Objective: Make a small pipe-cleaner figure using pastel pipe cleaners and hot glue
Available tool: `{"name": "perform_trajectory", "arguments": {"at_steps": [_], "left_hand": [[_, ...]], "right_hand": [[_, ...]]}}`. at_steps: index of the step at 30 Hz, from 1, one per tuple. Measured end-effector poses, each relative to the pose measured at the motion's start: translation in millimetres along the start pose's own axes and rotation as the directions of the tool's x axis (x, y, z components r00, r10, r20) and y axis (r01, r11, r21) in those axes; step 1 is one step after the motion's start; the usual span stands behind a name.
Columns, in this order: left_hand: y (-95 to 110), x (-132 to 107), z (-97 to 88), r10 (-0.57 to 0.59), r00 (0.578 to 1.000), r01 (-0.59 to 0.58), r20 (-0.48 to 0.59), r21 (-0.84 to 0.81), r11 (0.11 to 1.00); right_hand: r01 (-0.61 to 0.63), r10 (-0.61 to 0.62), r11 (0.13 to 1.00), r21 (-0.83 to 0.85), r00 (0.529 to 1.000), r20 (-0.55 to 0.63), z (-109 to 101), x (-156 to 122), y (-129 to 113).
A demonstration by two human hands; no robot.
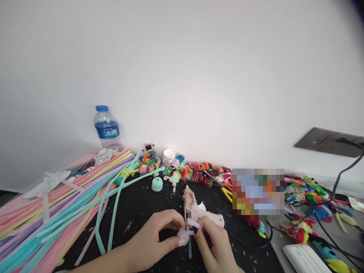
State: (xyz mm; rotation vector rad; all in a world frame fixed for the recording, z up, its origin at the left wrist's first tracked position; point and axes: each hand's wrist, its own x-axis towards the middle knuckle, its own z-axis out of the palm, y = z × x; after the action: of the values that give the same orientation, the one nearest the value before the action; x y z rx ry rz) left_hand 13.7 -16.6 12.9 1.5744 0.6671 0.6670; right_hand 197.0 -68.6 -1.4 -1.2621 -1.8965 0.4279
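My left hand [156, 237] pinches a small lilac pipe-cleaner coil [183, 233] between thumb and fingertips. From it a lilac strip runs to my right hand [213, 242], whose thumb and fingers close on the strip. Just behind both hands, a pale pink glue gun [203, 217] lies on the black mat [136, 216], nozzle pointing away. A clear glue stick [190, 250] sticks out of its back end, between my hands. Farther off stands a mint-green pipe-cleaner coil [157, 184], touched by neither hand.
Long pastel pipe cleaners [71, 212] spread over the left side. A water bottle [107, 129] and a paper cup [169, 156] stand by the wall, among colourful pipe-cleaner figures [199, 172]. Yellow-handled scissors [226, 194], black cables [256, 247] and a white device [305, 258] lie right.
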Motion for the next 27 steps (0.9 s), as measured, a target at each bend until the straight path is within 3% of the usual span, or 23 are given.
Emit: {"name": "perform_trajectory", "arguments": {"at_steps": [19,27], "left_hand": [[-9.6,2.1,1.1,-0.044,0.999,0.034,-0.026,-0.304,0.952],[-8.8,2.0,0.2,-0.088,0.996,0.082,-0.005,-0.327,0.941]], "right_hand": [[0.041,-0.036,0.995,-0.092,0.998,0.061,1.1,-3.8,5.0],[0.071,-0.064,0.992,-0.102,0.995,0.072,2.2,-4.9,7.9]]}}
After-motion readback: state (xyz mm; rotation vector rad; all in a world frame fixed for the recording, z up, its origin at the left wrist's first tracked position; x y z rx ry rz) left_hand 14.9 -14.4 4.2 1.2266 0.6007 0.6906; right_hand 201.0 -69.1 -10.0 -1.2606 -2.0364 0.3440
